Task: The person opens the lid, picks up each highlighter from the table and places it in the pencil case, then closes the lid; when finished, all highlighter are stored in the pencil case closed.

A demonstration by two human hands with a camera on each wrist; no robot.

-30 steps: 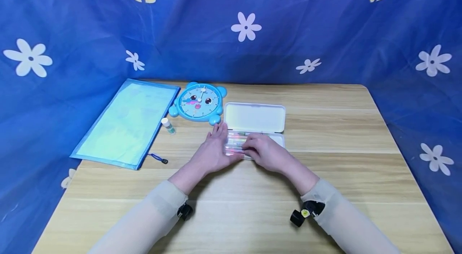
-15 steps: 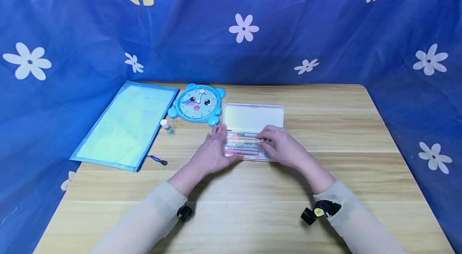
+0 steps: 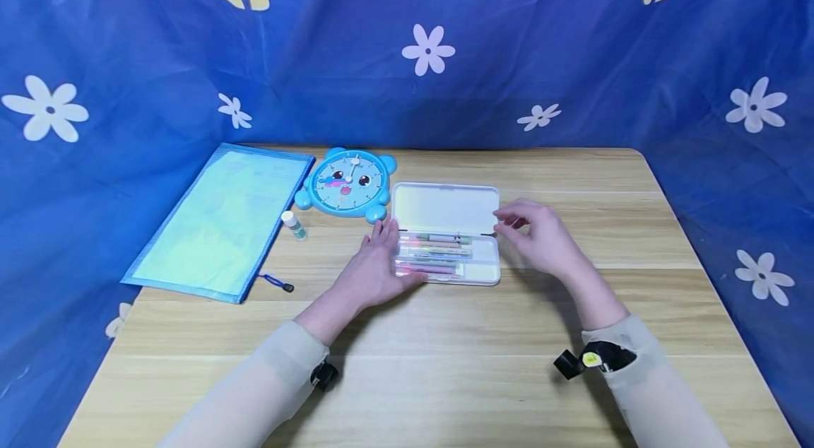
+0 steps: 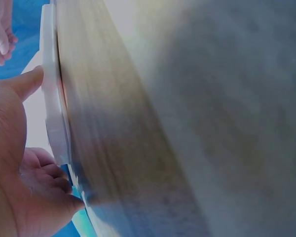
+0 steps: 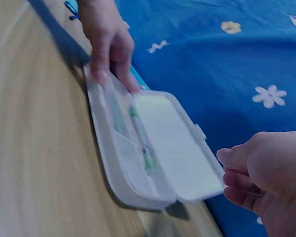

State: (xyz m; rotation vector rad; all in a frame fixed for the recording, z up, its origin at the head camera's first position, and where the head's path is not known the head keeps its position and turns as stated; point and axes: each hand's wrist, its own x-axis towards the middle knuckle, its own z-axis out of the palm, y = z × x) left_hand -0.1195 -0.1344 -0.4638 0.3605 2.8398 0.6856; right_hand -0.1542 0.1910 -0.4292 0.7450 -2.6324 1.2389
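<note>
A white pencil case [image 3: 488,273] lies with its lid [image 3: 445,209] folded back on the table. Several pens [image 3: 439,244] sit in its compartments. My left hand [image 3: 376,271] holds the case's left end, the thumb along the front edge and the fingers at the left side and back. My right hand [image 3: 540,236] is at the right edge of the lid, fingertips at or against its corner. In the right wrist view, no pen shows in the right hand [image 5: 271,173]; its thumb and fingers are apart, loosely bent beside the lid.
A blue toy clock [image 3: 346,183] with a face lies behind the left hand. Left of it is a blue mesh zip pouch [image 3: 219,222] with its zip pull [image 3: 276,283]. A small white-capped bottle [image 3: 294,225] lies between them. Blue flowered cloth [image 3: 356,80] hangs behind the table.
My right hand has left the pens inside the case and moved right to the lid's right edge. My left hand has stayed at the case's left end.
</note>
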